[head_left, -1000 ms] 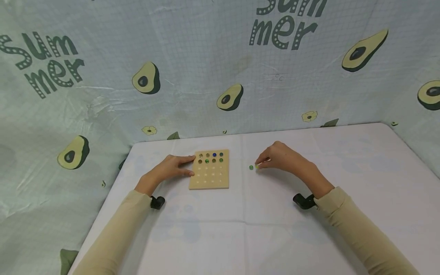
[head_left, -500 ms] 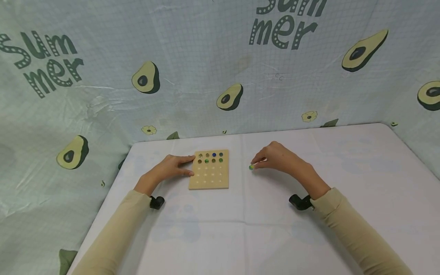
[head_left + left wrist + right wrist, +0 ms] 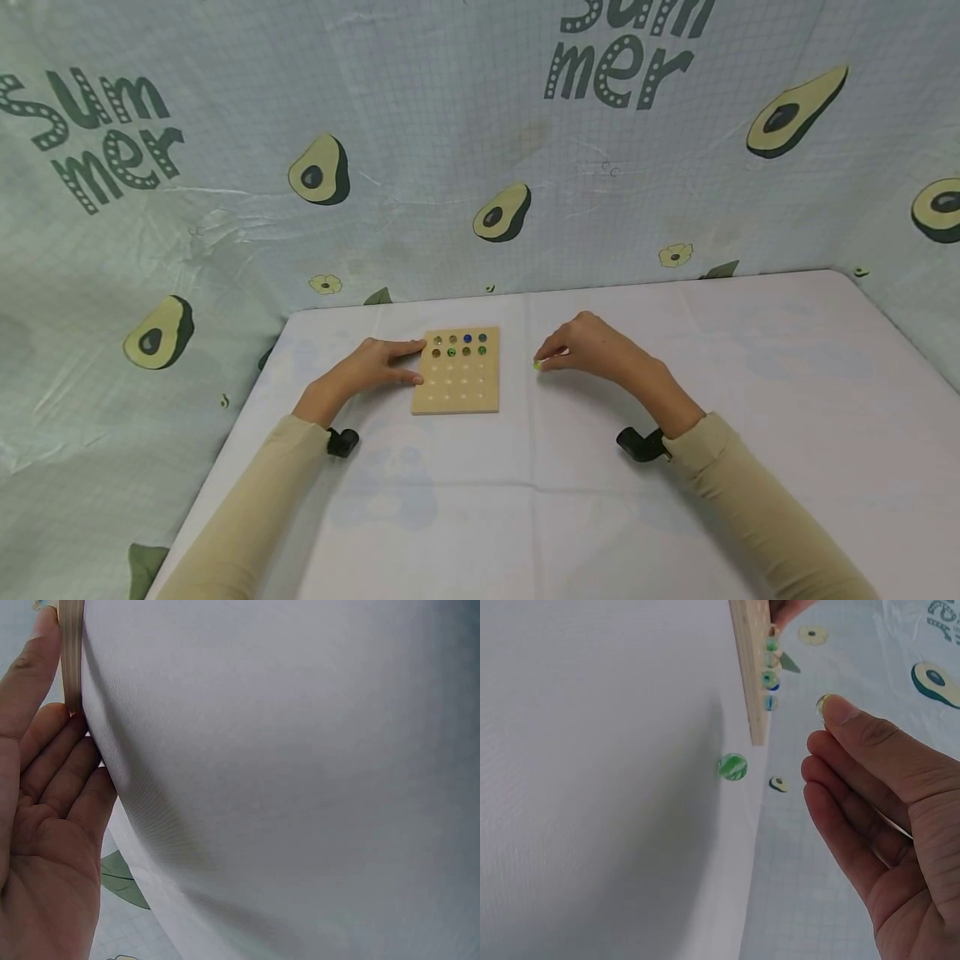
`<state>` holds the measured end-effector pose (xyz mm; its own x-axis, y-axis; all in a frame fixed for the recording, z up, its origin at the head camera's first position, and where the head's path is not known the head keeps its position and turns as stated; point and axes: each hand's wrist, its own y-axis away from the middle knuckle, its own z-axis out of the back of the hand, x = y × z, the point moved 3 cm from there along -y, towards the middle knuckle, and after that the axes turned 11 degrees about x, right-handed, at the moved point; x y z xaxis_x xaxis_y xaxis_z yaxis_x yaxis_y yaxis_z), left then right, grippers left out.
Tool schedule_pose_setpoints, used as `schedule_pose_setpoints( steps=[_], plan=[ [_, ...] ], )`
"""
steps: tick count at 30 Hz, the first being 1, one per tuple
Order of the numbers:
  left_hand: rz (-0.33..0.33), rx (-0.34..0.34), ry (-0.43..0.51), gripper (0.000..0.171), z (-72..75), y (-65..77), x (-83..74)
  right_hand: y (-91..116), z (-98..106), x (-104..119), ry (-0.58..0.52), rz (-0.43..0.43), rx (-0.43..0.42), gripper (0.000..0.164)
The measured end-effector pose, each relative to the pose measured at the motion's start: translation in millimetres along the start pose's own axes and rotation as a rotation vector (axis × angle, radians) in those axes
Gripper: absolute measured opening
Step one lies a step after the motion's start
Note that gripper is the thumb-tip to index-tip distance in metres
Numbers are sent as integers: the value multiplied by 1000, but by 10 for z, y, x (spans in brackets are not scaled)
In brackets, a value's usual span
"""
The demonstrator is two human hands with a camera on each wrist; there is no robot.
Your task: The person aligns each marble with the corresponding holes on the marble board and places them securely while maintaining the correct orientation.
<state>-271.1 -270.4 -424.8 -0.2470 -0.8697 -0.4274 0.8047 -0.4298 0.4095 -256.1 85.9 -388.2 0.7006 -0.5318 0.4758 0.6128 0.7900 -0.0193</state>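
Observation:
My right hand (image 3: 588, 346) pinches a clear yellowish marble (image 3: 823, 709) between thumb and fingers, to the right of a pale wooden board (image 3: 455, 385). Below it on the white tablecloth lies a green-and-white swirled marble (image 3: 733, 766), hidden by the hand in the head view. The board has rows of shallow hollows; marbles of several colours, among them a blue marble (image 3: 467, 338), fill the two far rows. My left hand (image 3: 375, 365) touches the board's left edge with thumb and fingers spread, its fingers fairly straight in the left wrist view.
A white cloth covers the table (image 3: 480, 517). Behind it hangs a pale curtain (image 3: 420, 108) printed with avocados and lettering. Black wrist cameras sit on both forearms, the right camera (image 3: 641, 444) just above the tabletop.
My right hand has moved left toward the board, carrying the yellowish marble and passing over the green one, which its fingers now cover in the head view. The left hand and board have stayed still.

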Motion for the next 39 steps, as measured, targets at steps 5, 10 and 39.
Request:
schedule_pose_setpoints(
  steps=[5, 10, 39],
  plan=[
    [3, 1, 2, 81, -1, -3, -1, -48, -12, 43, -10, 3, 7, 15],
    [16, 9, 5, 82, 11, 3, -18, -101, -29, 97, -9, -5, 15, 16],
    [26, 9, -17, 81, 4, -5, -18, -358, -208, 231, -74, 87, -17, 16]
  ],
)
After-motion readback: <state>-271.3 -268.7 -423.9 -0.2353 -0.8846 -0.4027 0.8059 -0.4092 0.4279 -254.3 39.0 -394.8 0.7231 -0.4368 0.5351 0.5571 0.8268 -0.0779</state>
